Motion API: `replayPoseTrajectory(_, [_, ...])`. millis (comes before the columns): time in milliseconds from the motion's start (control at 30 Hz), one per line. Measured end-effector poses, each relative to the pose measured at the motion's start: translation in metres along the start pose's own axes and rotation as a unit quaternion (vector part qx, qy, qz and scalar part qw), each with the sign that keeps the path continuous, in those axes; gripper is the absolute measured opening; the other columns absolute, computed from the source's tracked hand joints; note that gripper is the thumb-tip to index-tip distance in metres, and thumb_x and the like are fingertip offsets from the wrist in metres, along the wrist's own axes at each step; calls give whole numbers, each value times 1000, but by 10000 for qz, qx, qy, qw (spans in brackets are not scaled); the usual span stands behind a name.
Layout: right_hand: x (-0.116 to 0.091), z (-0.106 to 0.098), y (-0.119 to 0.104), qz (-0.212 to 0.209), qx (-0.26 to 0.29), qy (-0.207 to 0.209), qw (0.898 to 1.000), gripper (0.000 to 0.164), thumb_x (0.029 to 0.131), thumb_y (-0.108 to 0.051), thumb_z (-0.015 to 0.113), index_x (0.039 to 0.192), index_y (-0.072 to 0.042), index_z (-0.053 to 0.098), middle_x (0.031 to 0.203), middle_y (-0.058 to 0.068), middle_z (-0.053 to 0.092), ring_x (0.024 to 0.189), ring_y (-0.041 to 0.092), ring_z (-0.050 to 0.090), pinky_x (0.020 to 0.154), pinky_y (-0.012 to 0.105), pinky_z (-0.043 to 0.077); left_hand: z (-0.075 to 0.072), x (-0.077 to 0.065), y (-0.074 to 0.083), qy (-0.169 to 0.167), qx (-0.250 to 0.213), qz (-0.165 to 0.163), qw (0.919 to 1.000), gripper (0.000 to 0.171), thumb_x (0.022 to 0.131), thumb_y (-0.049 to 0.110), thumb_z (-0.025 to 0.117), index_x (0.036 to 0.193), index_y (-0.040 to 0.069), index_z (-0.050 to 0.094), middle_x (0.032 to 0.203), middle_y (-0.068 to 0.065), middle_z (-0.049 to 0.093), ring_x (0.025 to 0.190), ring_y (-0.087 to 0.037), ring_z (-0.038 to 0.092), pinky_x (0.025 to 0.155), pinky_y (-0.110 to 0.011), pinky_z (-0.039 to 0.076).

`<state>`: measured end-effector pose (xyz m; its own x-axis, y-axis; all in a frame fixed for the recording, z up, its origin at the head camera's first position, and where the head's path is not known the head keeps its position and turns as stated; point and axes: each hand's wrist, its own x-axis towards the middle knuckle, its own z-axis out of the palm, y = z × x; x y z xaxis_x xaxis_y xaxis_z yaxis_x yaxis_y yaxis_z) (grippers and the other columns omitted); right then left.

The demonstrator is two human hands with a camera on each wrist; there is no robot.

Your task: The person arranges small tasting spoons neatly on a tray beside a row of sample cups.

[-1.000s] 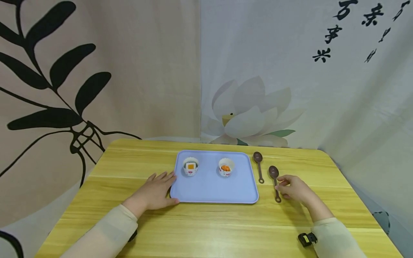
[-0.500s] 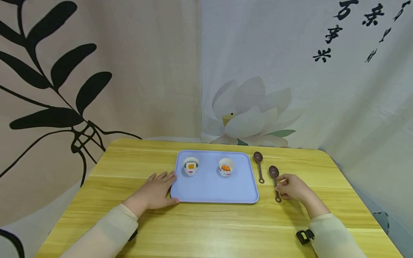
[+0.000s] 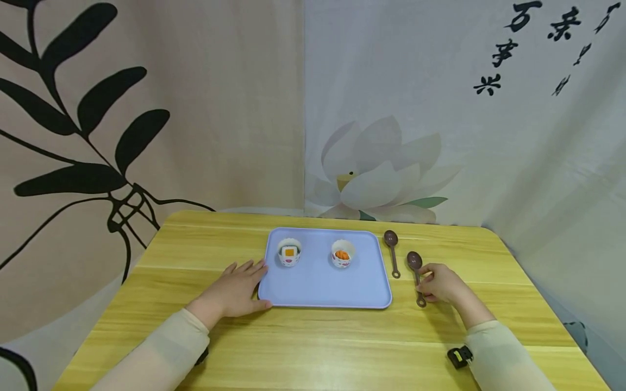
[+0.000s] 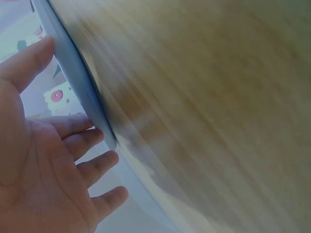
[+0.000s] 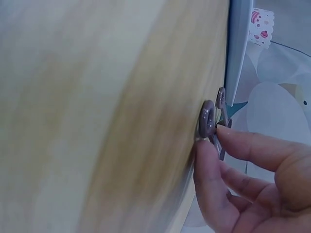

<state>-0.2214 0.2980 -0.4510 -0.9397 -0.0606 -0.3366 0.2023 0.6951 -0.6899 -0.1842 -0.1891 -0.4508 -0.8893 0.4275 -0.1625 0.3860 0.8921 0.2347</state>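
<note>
My right hand (image 3: 442, 283) pinches the handle of the nearer brown spoon (image 3: 414, 261) between thumb and fingertips; the spoon lies to the right of the tray, bowl pointing away. In the right wrist view the thumb and forefinger meet just beyond the ring-shaped handle end (image 5: 207, 119). My left hand (image 3: 236, 291) lies spread at the near left corner of the pale blue tray (image 3: 323, 290), fingertips and thumb at its rim. From the left wrist view, the fingers (image 4: 80, 144) reach along the tray's edge without curling round it.
Two small white patterned paper cups stand on the tray: the left cup (image 3: 289, 261) holds a white-and-orange piece, the right cup (image 3: 341, 263) orange pieces. A second brown spoon (image 3: 392, 253) lies between the tray and the nearer spoon. A printed curtain (image 3: 235, 108) hangs behind the wooden table (image 3: 313, 347).
The right hand has shifted slightly left, its fingertips closing onto the spoon's handle. The left hand, tray and cups have stayed in place.
</note>
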Motion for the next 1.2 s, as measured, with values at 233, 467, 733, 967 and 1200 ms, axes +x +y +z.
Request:
replayPoseTrajectory(233, [2,2,0,44,-1,5,10000,48,88,6,70,131,15,48,94,19,59,71,22,65,63,33,60,0,0,0,10,-13,2,10000,89,90,59,65,152,0,39,161,-14,31,147,-41,27,116,-65,17])
replayPoseTrajectory(467, [1,4,-2,-7,-87,21,10000,46,88,6,70,129,14,50,91,18,60,69,21,65,62,34,59,1,0,0,1,12,22,10000,89,91,60,64,152,0,39,161,-14,31,147,-41,27,115,-65,18])
replayPoseTrajectory(733, [1,2,-1,-49,-126,22,9999,45,88,5,71,128,12,52,88,15,62,68,20,64,60,34,59,1,-1,0,36,-26,28,10000,89,91,59,64,153,0,39,161,-14,31,147,-41,27,115,-65,17])
replayPoseTrajectory(967, [1,1,1,-81,-118,-50,9999,45,89,4,70,129,12,51,89,15,63,70,20,64,60,34,58,1,-1,0,40,-22,34,10000,89,91,59,64,153,0,39,161,-14,31,147,-42,27,115,-66,17])
replayPoseTrajectory(1200, [1,-2,4,-34,147,-33,9999,45,89,5,69,129,12,51,88,15,61,68,21,63,60,34,58,1,-1,0,32,-10,28,10000,88,91,59,63,153,1,38,161,-14,31,147,-42,27,116,-65,17])
